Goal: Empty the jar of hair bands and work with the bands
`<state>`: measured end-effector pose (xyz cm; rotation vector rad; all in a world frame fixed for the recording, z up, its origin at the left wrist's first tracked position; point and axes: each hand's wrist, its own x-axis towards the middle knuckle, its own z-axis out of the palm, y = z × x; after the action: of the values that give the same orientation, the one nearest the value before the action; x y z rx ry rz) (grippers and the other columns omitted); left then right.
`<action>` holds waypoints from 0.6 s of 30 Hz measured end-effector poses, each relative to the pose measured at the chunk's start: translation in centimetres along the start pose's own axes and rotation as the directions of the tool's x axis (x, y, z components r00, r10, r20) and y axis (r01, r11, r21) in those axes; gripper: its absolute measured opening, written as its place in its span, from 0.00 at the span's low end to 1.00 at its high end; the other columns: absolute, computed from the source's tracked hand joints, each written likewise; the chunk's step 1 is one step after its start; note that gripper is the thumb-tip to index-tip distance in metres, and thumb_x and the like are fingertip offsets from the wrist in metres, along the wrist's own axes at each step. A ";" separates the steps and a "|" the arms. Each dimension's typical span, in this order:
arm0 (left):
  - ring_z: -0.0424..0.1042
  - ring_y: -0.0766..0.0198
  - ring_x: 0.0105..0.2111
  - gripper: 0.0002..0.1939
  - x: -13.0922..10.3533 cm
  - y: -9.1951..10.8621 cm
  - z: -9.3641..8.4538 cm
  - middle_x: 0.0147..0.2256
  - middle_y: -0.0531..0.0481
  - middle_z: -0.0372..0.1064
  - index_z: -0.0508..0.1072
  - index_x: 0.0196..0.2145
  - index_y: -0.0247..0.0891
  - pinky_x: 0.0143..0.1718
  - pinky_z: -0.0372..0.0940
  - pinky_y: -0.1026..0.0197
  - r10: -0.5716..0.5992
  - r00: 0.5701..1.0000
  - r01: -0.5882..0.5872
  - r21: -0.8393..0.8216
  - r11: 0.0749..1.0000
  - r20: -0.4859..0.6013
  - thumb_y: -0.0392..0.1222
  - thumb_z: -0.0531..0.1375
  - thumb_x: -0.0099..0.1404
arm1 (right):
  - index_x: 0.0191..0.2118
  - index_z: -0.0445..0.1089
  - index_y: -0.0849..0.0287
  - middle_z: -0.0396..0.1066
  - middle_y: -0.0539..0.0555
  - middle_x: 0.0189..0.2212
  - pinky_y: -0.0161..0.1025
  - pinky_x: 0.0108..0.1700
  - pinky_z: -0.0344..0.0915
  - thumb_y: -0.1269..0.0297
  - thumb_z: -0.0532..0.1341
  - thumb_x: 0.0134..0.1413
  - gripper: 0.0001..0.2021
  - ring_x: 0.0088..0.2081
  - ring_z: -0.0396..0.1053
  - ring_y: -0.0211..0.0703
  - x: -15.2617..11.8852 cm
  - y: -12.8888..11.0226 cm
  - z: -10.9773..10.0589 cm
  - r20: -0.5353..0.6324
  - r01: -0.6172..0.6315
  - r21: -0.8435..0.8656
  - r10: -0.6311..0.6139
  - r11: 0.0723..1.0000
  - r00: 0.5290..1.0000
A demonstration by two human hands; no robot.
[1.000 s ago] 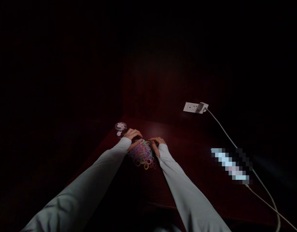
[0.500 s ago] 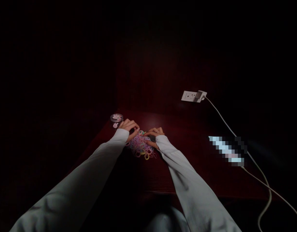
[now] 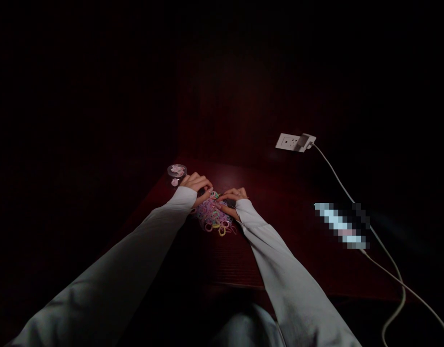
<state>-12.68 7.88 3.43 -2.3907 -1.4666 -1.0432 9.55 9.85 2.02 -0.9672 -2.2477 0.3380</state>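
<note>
A pile of small, mostly pink and purple hair ties (image 3: 210,214) lies on the dark red table, with a few thicker pink and yellow ones at its near edge. At its far edge, my left hand (image 3: 196,182) is closed, thumb and forefinger pinched on a hair tie (image 3: 214,194) that looks pale with some green. My right hand (image 3: 235,196) rests over the pile's right side. Its forefinger reaches toward that same hair tie, while the thumb lies lower among the loops, apart from the finger. Dim light hides the finer detail.
A clear round container (image 3: 177,170) with pink and white pieces stands behind my left hand. A white wall socket (image 3: 289,142) holds a plugged charger (image 3: 305,141). Its pale cable (image 3: 333,178) runs down past a pixelated lit device (image 3: 339,224) on the right. The table's front edge (image 3: 239,286) lies nearer me.
The view has shifted slightly, so everything sits a little further right and higher. Both hands stay at the pile, with only slight finger movement.
</note>
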 end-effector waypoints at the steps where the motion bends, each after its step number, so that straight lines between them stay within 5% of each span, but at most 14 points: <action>1: 0.65 0.57 0.39 0.07 0.0 0.0 -0.1 0.33 0.51 0.72 0.76 0.35 0.41 0.44 0.55 0.55 -0.002 1.000 0.002 0.001 1.000 0.003 0.41 0.57 0.68 | 0.39 0.82 0.49 0.75 0.53 0.40 0.46 0.50 0.59 0.57 0.71 0.52 0.08 0.45 0.61 0.48 0.0 0.0 0.0 0.024 0.002 -0.016 -0.001 1.000 1.000; 5: 0.65 0.58 0.39 0.07 0.0 0.1 -0.1 0.32 0.51 0.72 0.76 0.35 0.41 0.43 0.55 0.55 -0.010 1.000 0.010 0.005 1.000 0.000 0.41 0.57 0.68 | 0.36 0.82 0.50 0.75 0.53 0.41 0.47 0.50 0.58 0.61 0.72 0.50 0.06 0.45 0.60 0.49 0.3 -0.3 0.2 0.083 0.015 -0.034 -0.012 0.999 0.996; 12: 0.65 0.60 0.38 0.09 0.0 0.1 0.0 0.32 0.52 0.73 0.75 0.35 0.41 0.42 0.55 0.56 -0.036 0.999 0.035 -0.025 0.999 -0.030 0.40 0.55 0.70 | 0.31 0.81 0.52 0.75 0.52 0.40 0.48 0.53 0.58 0.67 0.71 0.49 0.02 0.47 0.62 0.49 0.8 -0.9 0.7 -0.047 -0.021 0.086 0.025 0.996 0.999; 18: 0.65 0.59 0.39 0.10 0.0 -0.6 0.4 0.34 0.52 0.74 0.75 0.36 0.42 0.43 0.55 0.55 -0.046 0.999 0.045 -0.042 0.998 -0.021 0.42 0.54 0.71 | 0.34 0.82 0.50 0.76 0.52 0.40 0.49 0.55 0.57 0.61 0.70 0.52 0.03 0.49 0.64 0.49 0.7 -1.3 0.4 -0.078 -0.091 0.164 0.105 0.982 0.991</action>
<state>-12.95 8.37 2.99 -2.3761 -1.5138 -1.1169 8.24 9.43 2.68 -0.9905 -2.0646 0.5028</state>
